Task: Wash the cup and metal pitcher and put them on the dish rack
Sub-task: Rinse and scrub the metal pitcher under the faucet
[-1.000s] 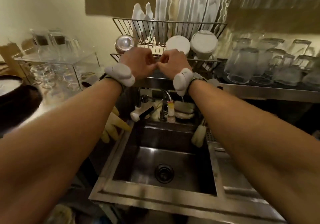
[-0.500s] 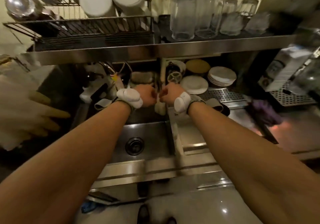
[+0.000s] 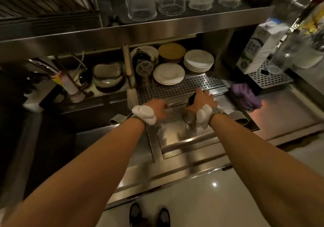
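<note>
A metal pitcher (image 3: 189, 117) stands on the steel drain counter (image 3: 184, 139) to the right of the sink, mostly hidden under my right hand (image 3: 202, 99). My right hand lies over its top with the fingers draped around the dark opening. My left hand (image 3: 157, 108) hovers just left of it, fingers apart and pointing down, holding nothing. I cannot make out a cup by the hands. The wire dish rack (image 3: 43, 4) sits on the upper shelf at the far left.
Stacked plates (image 3: 199, 60) and saucers (image 3: 168, 73) stand behind a perforated drain tray (image 3: 180, 86). Upturned glasses (image 3: 142, 0) line the shelf above. A purple cloth (image 3: 245, 97) and a milk carton (image 3: 257, 48) are on the right; the dark sink (image 3: 52, 148) and bottle brush (image 3: 130, 93) are on the left.
My view swung down and right from the dish rack to the counter. Both hands, held together before, have parted and dropped, and the right one now covers the pitcher.
</note>
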The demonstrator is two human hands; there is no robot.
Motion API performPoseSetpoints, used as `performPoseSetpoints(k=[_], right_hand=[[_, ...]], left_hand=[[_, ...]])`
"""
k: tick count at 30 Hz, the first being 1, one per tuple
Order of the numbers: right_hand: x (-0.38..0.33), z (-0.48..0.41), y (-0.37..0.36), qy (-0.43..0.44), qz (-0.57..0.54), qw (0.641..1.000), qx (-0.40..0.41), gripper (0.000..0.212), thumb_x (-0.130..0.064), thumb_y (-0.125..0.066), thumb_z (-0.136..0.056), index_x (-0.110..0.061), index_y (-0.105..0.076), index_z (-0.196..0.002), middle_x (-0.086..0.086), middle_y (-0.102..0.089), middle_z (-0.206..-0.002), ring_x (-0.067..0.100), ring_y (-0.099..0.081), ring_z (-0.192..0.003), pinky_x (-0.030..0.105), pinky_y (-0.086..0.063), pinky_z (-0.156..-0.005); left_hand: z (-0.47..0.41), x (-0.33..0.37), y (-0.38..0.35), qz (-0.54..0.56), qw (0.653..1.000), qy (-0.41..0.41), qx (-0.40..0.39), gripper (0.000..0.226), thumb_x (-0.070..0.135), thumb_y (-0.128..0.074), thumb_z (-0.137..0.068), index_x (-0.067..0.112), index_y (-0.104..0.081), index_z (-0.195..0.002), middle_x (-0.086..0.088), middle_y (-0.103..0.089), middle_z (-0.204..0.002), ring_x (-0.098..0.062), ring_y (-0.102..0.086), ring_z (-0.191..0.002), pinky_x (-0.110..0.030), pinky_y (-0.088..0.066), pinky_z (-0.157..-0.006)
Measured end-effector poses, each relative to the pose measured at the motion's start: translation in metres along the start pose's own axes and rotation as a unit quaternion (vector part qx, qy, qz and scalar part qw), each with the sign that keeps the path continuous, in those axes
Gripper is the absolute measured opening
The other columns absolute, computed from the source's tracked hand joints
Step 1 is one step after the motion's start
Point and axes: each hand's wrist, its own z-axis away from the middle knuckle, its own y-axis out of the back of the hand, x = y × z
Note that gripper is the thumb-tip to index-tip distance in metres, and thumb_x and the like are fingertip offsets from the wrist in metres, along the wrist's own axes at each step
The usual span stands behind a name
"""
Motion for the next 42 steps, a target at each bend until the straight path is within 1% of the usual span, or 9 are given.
performPoseSetpoints(k=[6,15,18,22,29,31,34,38,42], right_hand=[[-0.011,-0.014,-0.005,0.012,-0.036,0.999,0.002,0.086,-0.026,-0.077,-0.073,-0.010,-0.025,-0.140,0.022,-0.034,-0.141,0.044,-0.035,-0.130,0.052,-0.041,-0.101],[-0.116,0.026,0.009,0.293,-0.059,0.954,-0.018,0.091,-0.023,-0.081,-0.067,-0.004,-0.029,-0.139,0.022,-0.051,-0.130,0.039,-0.053,-0.116,0.043,-0.048,-0.095],[-0.165,0.054,-0.011,0.363,-0.068,0.927,-0.061,0.105,-0.021,-0.081,-0.067,-0.008,-0.017,-0.148,0.020,-0.047,-0.138,0.035,-0.050,-0.124,0.038,-0.046,-0.100],[-0.211,0.073,-0.046,0.413,-0.031,0.904,-0.108,0.120,-0.018,-0.085,-0.060,-0.011,-0.007,-0.151,0.018,-0.045,-0.140,0.033,-0.048,-0.127,0.043,-0.044,-0.103],[-0.247,0.083,-0.090,0.363,-0.073,0.914,-0.169,0.130,-0.025,-0.088,-0.057,-0.015,0.000,-0.152,0.015,-0.033,-0.149,0.030,-0.038,-0.136,0.041,-0.039,-0.109],[-0.252,0.084,-0.096,0.321,-0.095,0.926,-0.175,0.109,-0.033,-0.088,-0.056,-0.012,-0.028,-0.144,0.011,-0.054,-0.132,0.026,-0.054,-0.122,0.035,-0.051,-0.095],[-0.249,0.080,-0.103,0.316,-0.075,0.926,-0.192,0.041,-0.049,-0.083,-0.060,-0.022,-0.063,-0.084,-0.004,-0.066,-0.077,0.015,-0.067,-0.076,0.020,-0.049,-0.058],[-0.258,0.074,-0.116,0.279,-0.146,0.921,-0.231,0.038,-0.048,-0.077,-0.071,-0.020,-0.058,-0.052,-0.005,-0.058,-0.055,0.006,-0.053,-0.052,0.020,-0.041,-0.054],[-0.271,0.072,-0.118,0.232,-0.241,0.899,-0.282,0.039,-0.038,-0.064,-0.087,-0.015,-0.060,-0.056,0.000,-0.059,-0.059,0.010,-0.053,-0.056,0.022,-0.041,-0.059]], left_hand=[[-0.004,-0.027,-0.005,0.028,0.999,0.014,0.003,0.043,0.030,-0.060,-0.087,0.015,-0.057,-0.128,-0.011,-0.063,-0.127,-0.028,-0.061,-0.113,-0.035,-0.051,-0.096],[0.049,-0.068,0.023,0.149,0.984,0.023,0.091,0.099,0.032,-0.085,-0.064,0.020,-0.030,-0.145,-0.003,-0.052,-0.139,-0.021,-0.053,-0.123,-0.024,-0.043,-0.091],[0.081,-0.103,0.023,0.198,0.972,0.056,0.112,0.117,0.027,-0.090,-0.054,0.019,-0.021,-0.148,-0.005,-0.050,-0.141,-0.025,-0.051,-0.127,-0.037,-0.046,-0.103],[0.107,-0.150,0.005,0.198,0.963,0.110,0.150,0.128,0.030,-0.089,-0.051,0.034,-0.006,-0.148,0.001,-0.054,-0.135,-0.020,-0.055,-0.122,-0.028,-0.046,-0.097],[0.137,-0.207,-0.011,0.230,0.946,0.118,0.198,0.103,0.025,-0.091,-0.050,0.023,-0.035,-0.137,0.000,-0.055,-0.132,-0.018,-0.054,-0.120,-0.034,-0.048,-0.099],[0.141,-0.217,-0.013,0.243,0.937,0.130,0.214,0.102,0.025,-0.091,-0.051,0.022,-0.034,-0.136,-0.001,-0.055,-0.131,-0.017,-0.055,-0.120,-0.034,-0.049,-0.100],[0.143,-0.225,-0.016,0.248,0.931,0.133,0.232,0.099,0.031,-0.090,-0.054,0.021,-0.034,-0.134,-0.001,-0.053,-0.132,-0.017,-0.055,-0.121,-0.032,-0.049,-0.099],[0.141,-0.240,-0.016,0.250,0.925,0.149,0.246,0.098,0.033,-0.089,-0.058,0.019,-0.032,-0.136,-0.003,-0.048,-0.136,-0.021,-0.054,-0.121,-0.029,-0.047,-0.094],[0.138,-0.249,-0.010,0.256,0.919,0.149,0.261,0.100,0.036,-0.088,-0.057,0.021,-0.031,-0.138,-0.001,-0.047,-0.138,-0.020,-0.054,-0.121,-0.029,-0.047,-0.094]])
